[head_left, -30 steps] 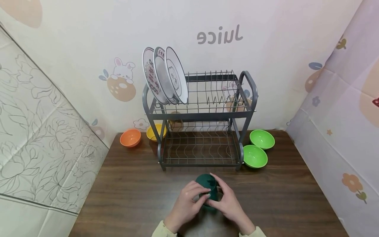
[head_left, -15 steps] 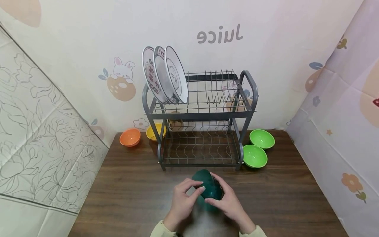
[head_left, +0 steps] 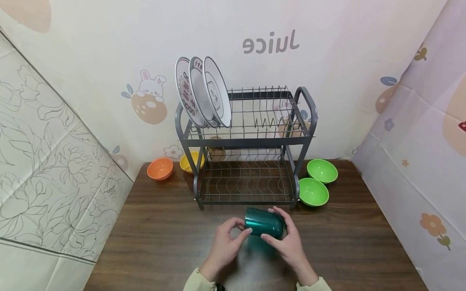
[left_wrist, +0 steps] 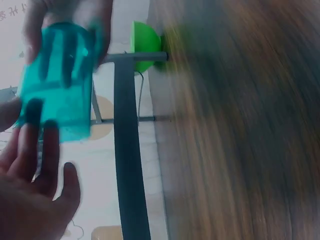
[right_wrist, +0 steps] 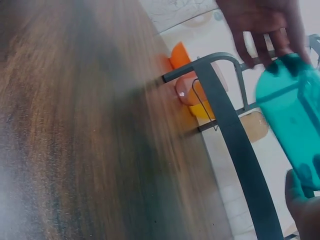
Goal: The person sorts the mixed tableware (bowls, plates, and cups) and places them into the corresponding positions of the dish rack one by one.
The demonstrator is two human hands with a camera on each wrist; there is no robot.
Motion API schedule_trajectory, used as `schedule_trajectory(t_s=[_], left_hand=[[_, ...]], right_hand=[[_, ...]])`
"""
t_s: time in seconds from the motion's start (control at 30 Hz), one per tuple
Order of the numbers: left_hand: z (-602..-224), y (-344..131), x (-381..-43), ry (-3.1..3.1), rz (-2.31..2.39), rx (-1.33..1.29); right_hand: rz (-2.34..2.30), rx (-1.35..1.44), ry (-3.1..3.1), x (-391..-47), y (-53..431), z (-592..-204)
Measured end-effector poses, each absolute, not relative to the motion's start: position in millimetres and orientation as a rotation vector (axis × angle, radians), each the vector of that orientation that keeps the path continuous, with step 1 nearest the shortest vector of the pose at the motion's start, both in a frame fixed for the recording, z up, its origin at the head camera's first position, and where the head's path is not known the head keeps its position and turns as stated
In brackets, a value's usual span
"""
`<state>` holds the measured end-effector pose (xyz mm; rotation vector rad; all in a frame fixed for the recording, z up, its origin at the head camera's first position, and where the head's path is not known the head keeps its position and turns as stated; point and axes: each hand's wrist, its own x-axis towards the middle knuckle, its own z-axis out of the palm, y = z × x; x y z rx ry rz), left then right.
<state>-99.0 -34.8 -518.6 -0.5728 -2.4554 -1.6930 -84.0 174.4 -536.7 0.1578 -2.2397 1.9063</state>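
Note:
A see-through teal cup [head_left: 263, 223] is held on its side in front of the rack, its rounded end to the right. My left hand [head_left: 226, 244] pinches its left end with thumb and fingers. At the rounded end, my right hand [head_left: 291, 242] grips it, thumb on the near side and fingers over the far side. In the left wrist view the cup [left_wrist: 62, 95] spans both hands, and fingers show dark through its wall. The right wrist view has the cup [right_wrist: 295, 115] at its right edge, in front of the rack.
Behind the hands stands a two-tier dish rack [head_left: 247, 142] with three patterned plates [head_left: 218, 97] upright at its top left. An orange bowl [head_left: 160, 169] and a yellow bowl [head_left: 189, 162] sit left of it. Two green bowls [head_left: 314, 192] are on its right, on the wooden table [head_left: 156, 234].
The cup has turned from roughly upright onto its side, its rounded end swinging right. My left hand has shifted its hold to the left end, and my right hand has moved slightly right with the cup.

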Motion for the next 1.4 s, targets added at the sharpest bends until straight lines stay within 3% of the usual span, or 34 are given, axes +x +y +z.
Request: schedule_trajectory(t_s=[0.3,0.6,0.93,1.03,1.4], left_hand=[[-531.4,-36.2,-97.2,-2.676,-1.716,-0.589],[-550.0,-32.5,-101.6,-2.661,-2.238,-0.52],[-559.4,-23.4,-98.0,-2.924,-2.01,-0.932],[-561.5,-25.3,-99.4,-2.965,-1.924,-0.94],[-566.9,-30.6,-95.1,-2.97,-1.782,-1.03]], right_hand=[[2.081,0.146,-2.025,-87.2,175.3,-535.1],[1.934,0.172,-2.139,-93.1,171.2,-528.8],[1.685,0.418,-2.288,-108.7,158.0,-489.4],[1.623,0.45,-2.274,-116.8,157.3,-471.7],[1.455,0.385,-2.358,-183.8,177.7,-482.9]])
